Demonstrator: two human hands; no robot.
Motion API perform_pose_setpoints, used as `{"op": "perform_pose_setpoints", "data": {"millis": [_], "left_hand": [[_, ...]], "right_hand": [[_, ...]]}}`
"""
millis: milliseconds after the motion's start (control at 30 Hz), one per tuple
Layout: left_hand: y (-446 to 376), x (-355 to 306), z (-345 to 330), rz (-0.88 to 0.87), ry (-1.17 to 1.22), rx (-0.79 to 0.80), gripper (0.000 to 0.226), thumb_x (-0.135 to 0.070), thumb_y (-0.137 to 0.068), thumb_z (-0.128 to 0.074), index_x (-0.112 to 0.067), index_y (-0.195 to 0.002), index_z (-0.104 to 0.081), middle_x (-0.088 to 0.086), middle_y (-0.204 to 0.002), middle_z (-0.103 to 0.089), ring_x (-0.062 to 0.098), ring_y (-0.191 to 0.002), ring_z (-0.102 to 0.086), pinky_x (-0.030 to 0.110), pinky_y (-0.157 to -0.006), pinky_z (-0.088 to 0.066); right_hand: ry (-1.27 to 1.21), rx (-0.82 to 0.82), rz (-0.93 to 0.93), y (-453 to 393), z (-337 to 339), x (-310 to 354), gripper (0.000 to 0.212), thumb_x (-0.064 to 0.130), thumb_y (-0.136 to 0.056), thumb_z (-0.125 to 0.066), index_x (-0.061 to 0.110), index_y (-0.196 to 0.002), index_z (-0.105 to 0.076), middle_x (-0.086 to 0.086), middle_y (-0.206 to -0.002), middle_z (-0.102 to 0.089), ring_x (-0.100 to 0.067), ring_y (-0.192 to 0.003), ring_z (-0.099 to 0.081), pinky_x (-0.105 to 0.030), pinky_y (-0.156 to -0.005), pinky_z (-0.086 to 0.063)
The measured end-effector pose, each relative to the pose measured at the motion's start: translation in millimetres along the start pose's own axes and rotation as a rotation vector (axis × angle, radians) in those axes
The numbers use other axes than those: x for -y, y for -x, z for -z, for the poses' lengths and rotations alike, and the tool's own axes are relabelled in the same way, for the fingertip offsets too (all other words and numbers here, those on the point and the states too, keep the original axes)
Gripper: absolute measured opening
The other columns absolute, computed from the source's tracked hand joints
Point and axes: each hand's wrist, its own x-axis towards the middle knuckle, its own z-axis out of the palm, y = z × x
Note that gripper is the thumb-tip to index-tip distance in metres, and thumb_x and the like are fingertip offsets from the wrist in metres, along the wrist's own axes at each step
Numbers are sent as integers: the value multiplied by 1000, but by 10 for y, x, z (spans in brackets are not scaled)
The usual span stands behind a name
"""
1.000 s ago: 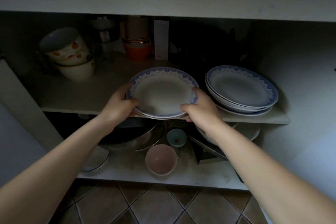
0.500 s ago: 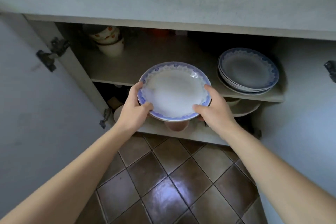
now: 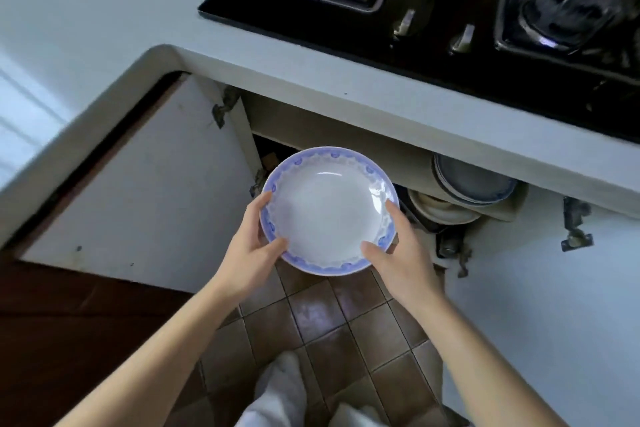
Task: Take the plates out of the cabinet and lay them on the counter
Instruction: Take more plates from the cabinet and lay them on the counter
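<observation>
Blue-rimmed plate (image 3: 329, 215) at frame centre, outside cabinet, below counter (image 3: 104, 28) | your left hand (image 3: 247, 253) and right hand (image 3: 403, 258) clamp opposite rims | likely stiff, glazed-slippery, breakable: keep thumbs over rim, fingers beneath.

A plate (image 3: 329, 215) sits between both hands, before the cabinet (image 3: 381, 163), below the counter (image 3: 104, 10); the stove (image 3: 450, 10) lies behind.

Glossy ceramic plate (image 3: 329, 215); matt pale counter (image 3: 346, 80); shiny glass hob (image 3: 433, 28).
</observation>
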Motion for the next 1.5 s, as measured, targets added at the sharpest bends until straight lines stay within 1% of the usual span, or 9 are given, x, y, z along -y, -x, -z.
{"op": "perform_pose_setpoints", "data": {"millis": [200,467,700,867,1033,1133,1233,1400,1500], "left_hand": [[627,-628,302,7,50,-146,67,3,-87,-58,-41,-131,-36,-34,-128,-39,-19,-111,-43,6,-76,-47],[1223,-1301,783,36,73,-257,69,-6,-85,-61,-44,-136,-35,-34,-133,-41,-5,-120,-47,33,-90,-53],[1418,-1605,1283,12,167,-329,68,-19,-78,-63,-47,-134,-37,-36,-126,-48,-2,-118,-52,29,-88,-54],[1373,-1698,1749,-27,162,-366,69,-34,-76,-65,-43,-137,-34,-25,-133,-50,11,-126,-50,47,-101,-44],[1248,-1764,2247,-63,178,-426,66,-32,-75,-66,-47,-133,-37,-22,-131,-50,15,-115,-59,30,-85,-54],[1166,-1794,2509,-53,157,-452,68,-33,-72,-64,-49,-132,-36,-26,-130,-51,24,-99,-66,49,-87,-54],[1106,-1810,2733,-28,186,-468,69,-34,-70,-64,-52,-131,-36,-27,-120,-58,44,-88,-64,62,-83,-51],[986,-1848,2973,48,120,-530,68,-30,-71,-60,-58,-128,-35,-29,-75,-64,45,-79,-63,54,-79,-52],[868,-1870,3044,68,117,-585,68,-23,-74,-59,-54,-129,-35,-22,-80,-61,45,-79,-63,51,-80,-52]], "right_hand": [[39,90,42,443,127,736,75,15,-87,-66,37,-148,-27,9,-146,-42,-13,-132,-42,-38,-104,-45],[34,205,86,859,205,1565,74,16,-88,-65,39,-147,-27,9,-145,-44,-13,-132,-43,-35,-103,-47],[29,280,165,919,-7,2231,74,13,-88,-66,37,-148,-28,13,-144,-43,-7,-133,-39,-30,-105,-42],[41,309,204,821,-317,2663,74,12,-88,-65,34,-149,-28,12,-145,-43,-8,-134,-39,-34,-109,-40],[33,346,240,661,-695,3078,75,12,-89,-65,35,-149,-27,14,-148,-39,-6,-137,-35,-39,-112,-36],[24,361,256,563,-899,3274,76,12,-88,-65,36,-149,-27,16,-148,-39,-4,-136,-36,-37,-112,-36],[6,377,259,466,-1093,3422,76,11,-87,-65,35,-149,-28,15,-146,-42,-5,-135,-38,-40,-111,-38],[3,417,270,251,-1353,3615,76,12,-86,-65,38,-148,-30,19,-145,-42,-4,-134,-39,-42,-111,-39],[18,458,290,29,-1485,3722,77,12,-85,-65,38,-148,-29,19,-146,-40,-3,-136,-37,-42,-112,-37]]}}
